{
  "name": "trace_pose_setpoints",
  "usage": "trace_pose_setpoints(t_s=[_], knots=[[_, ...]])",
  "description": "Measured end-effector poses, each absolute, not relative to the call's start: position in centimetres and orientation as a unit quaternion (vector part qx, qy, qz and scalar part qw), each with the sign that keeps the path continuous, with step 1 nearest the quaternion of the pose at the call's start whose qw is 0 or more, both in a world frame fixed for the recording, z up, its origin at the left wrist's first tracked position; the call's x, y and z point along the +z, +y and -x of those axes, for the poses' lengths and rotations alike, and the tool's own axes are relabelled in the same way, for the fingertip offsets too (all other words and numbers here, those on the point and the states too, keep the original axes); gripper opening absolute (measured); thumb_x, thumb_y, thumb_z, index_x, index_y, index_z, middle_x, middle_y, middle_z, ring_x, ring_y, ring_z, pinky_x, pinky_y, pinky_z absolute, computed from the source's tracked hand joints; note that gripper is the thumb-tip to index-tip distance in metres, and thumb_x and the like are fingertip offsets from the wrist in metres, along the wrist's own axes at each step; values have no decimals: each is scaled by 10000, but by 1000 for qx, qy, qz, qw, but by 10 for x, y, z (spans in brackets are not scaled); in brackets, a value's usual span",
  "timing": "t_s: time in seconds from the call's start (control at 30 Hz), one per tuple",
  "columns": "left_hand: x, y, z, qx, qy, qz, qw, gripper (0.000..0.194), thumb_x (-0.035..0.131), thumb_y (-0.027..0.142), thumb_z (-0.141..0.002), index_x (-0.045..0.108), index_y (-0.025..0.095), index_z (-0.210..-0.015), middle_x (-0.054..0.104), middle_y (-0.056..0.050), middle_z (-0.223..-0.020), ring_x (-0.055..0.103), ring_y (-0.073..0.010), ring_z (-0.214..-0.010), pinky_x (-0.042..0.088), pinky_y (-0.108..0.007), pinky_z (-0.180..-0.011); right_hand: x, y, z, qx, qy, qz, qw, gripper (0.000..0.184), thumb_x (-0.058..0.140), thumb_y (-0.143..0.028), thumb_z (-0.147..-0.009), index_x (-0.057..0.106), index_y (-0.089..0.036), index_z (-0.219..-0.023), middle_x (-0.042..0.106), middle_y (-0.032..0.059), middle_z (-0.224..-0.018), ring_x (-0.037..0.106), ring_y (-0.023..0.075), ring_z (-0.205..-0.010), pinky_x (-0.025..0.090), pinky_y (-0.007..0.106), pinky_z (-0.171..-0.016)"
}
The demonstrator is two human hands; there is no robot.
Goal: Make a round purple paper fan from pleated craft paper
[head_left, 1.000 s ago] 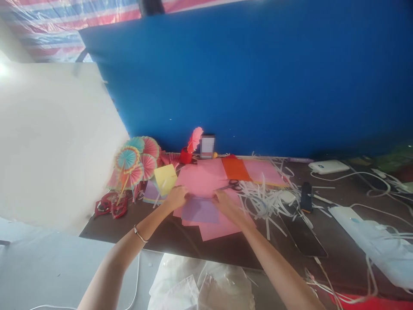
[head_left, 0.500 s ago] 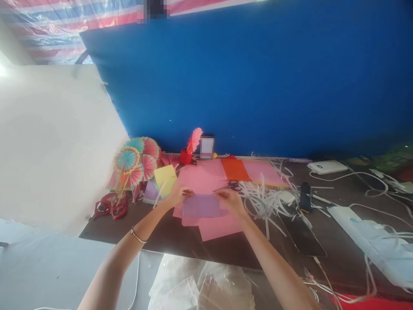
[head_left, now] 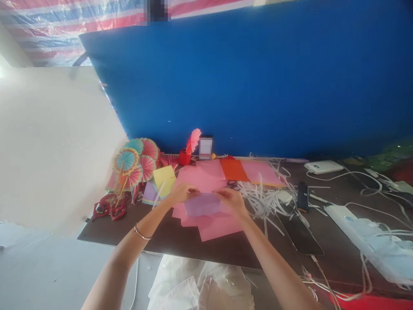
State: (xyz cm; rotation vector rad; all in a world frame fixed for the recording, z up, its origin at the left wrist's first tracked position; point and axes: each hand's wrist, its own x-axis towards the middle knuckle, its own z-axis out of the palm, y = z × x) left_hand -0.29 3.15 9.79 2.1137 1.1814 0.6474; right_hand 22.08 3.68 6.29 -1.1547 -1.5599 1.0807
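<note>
A small sheet of purple paper (head_left: 203,205) is held by its far corners, over overlapping pink sheets (head_left: 219,228). My left hand (head_left: 183,193) pinches the far left corner, fingers closed. At the far right corner, my right hand (head_left: 231,199) has its thumb and fingers closed on the paper. The sheet bows slightly between them. Just beyond my right hand lie scissors (head_left: 232,185), partly hidden. To the left of my left hand are yellow paper (head_left: 164,180) and another purple piece (head_left: 149,192).
Folded paper fans (head_left: 134,161) stand at the table's left end. White paper strips (head_left: 263,200) pile up on the right, beside a phone (head_left: 301,236), a power bank (head_left: 323,166) and cables. A blue panel (head_left: 241,82) rises behind the table.
The purple paper was flat and now bows, its far edge lifted. Both hands keep their grip, the left having shifted slightly right and up. The view has moved slightly.
</note>
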Motion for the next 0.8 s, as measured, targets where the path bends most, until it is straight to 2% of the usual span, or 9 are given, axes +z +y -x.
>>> trace_pose_setpoints(t_s=[0.1,0.17,0.27,0.37,0.43,0.5,0.67,0.8], knots=[[100,31,4,253,448,-801,307,265,490,318,-832,688,142,-843,686,-51,-812,587,-149,-719,436,-242,-647,67,36,-221,449,-626,460,441,263,646,-399,-687,668,-154,-780,696,91,-812,649,231,-776,505,356,-728],[101,30,5,255,447,-800,309,248,495,307,-830,684,148,-846,684,-52,-818,589,-144,-713,438,-238,-639,72,34,-220,430,-648,452,438,279,617,-395,-720,654,-159,-864,693,92,-865,647,226,-814,503,357,-750],[99,29,5,254,449,-805,292,229,488,287,-832,681,164,-832,682,-48,-818,583,-133,-700,438,-233,-631,84,30,-217,318,-734,444,404,334,622,-377,-730,624,-194,-1009,666,80,-1008,618,225,-923,472,359,-824],[99,28,2,256,441,-817,269,217,494,276,-828,684,171,-817,686,-39,-813,581,-129,-708,434,-228,-644,98,27,-212,235,-805,433,332,251,630,-357,-731,664,-214,-935,677,67,-977,618,230,-889,466,329,-784],[100,26,1,261,430,-823,264,217,500,286,-829,688,176,-827,691,-38,-829,587,-130,-732,436,-226,-663,105,26,-208,235,-821,424,302,161,583,-321,-772,687,-209,-821,696,59,-869,628,213,-794,463,306,-729],[102,26,1,263,423,-824,271,220,511,306,-827,693,183,-837,696,-38,-844,593,-132,-747,440,-226,-674,107,26,-207,253,-823,415,295,173,541,-285,-799,688,-203,-766,696,52,-812,624,197,-735,455,293,-697],[110,26,15,249,447,-801,310,246,555,380,-793,705,196,-858,705,-29,-832,612,-146,-740,452,-227,-665,105,29,-214,303,-795,423,312,191,530,-316,-808,678,-199,-780,685,44,-812,617,195,-738,462,290,-683],[112,28,26,249,480,-785,303,280,560,434,-776,714,212,-848,709,-19,-825,618,-152,-730,458,-228,-671,107,32,-221,342,-769,433,322,177,557,-314,-779,692,-204,-812,691,42,-845,624,204,-784,477,301,-709]])
